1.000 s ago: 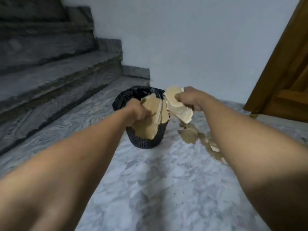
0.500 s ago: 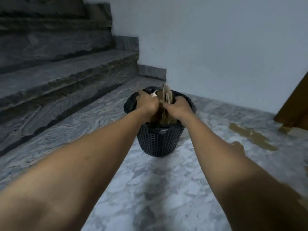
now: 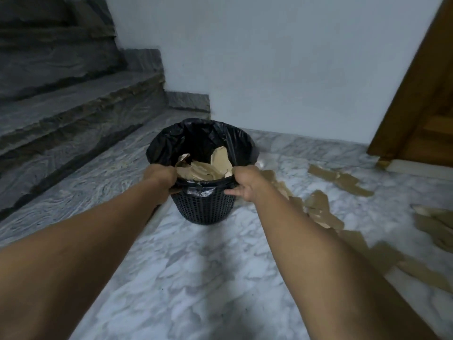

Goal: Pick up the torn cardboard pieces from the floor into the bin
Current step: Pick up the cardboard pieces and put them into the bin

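A black mesh bin (image 3: 203, 207) lined with a black plastic bag stands on the marble floor. Torn cardboard pieces (image 3: 204, 166) lie inside it. My left hand (image 3: 160, 177) grips the near left of the bin's rim. My right hand (image 3: 245, 184) grips the near right of the rim, with one finger sticking out along the bin's side. Several more torn cardboard pieces (image 3: 321, 209) are scattered on the floor to the right of the bin, partly hidden behind my right forearm.
Dark stone stairs (image 3: 61, 101) rise on the left, the lowest step right beside the bin. A white wall (image 3: 269, 57) stands behind. A wooden door (image 3: 421, 111) fills the right edge. More cardboard (image 3: 438, 224) lies at the far right on the floor.
Both hands have let go of the cardboard, which now lies in the bin. The hands have moved apart to the bin's rim and hold it.
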### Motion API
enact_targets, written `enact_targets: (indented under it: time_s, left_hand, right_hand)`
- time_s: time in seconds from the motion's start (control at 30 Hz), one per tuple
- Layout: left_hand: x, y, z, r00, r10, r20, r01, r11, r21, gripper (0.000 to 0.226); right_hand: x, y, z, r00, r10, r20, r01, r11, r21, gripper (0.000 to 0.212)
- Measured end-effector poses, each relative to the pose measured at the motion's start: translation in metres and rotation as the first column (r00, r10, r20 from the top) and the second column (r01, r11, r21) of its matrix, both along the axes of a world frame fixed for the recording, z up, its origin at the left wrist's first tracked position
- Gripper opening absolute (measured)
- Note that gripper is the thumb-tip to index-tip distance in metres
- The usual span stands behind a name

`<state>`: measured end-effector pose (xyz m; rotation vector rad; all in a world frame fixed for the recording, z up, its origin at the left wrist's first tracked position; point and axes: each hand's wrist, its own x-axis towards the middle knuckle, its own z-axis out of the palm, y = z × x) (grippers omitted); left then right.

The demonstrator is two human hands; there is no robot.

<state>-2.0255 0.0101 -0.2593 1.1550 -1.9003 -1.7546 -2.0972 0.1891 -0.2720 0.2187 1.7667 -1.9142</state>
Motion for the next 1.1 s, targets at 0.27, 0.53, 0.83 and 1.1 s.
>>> enact_targets:
  time_s: [0.27, 0.53, 0.83, 1.1]
  left_hand:
    - [-0.062, 0.115, 0.015, 0.954, -0.133, -0.268, 0.157, 0.985, 0.068, 0.013]
    - [-0.149, 0.309, 0.035, 0.873, -0.398, -0.283, 0.433, 0.899, 0.073, 0.048]
    - [-0.183, 0.456, 0.058, 0.519, -0.832, 0.196, 0.838, 0.451, -0.306, 0.043]
    - [-0.235, 0.474, 0.005, 0.236, -0.799, 0.553, 0.829, -0.13, -0.543, 0.037]
  right_hand:
    - [-0.046, 0.105, 0.027, 0.942, -0.327, -0.07, 0.308, 0.93, -0.198, 0.039]
    - [-0.091, 0.292, 0.028, 0.699, -0.691, -0.184, 0.641, 0.719, -0.269, 0.041]
    - [-0.113, 0.436, 0.013, 0.514, -0.85, -0.117, 0.798, 0.523, -0.299, 0.058]
    - [-0.136, 0.464, -0.053, 0.459, -0.886, 0.065, 0.841, 0.41, -0.352, 0.049]
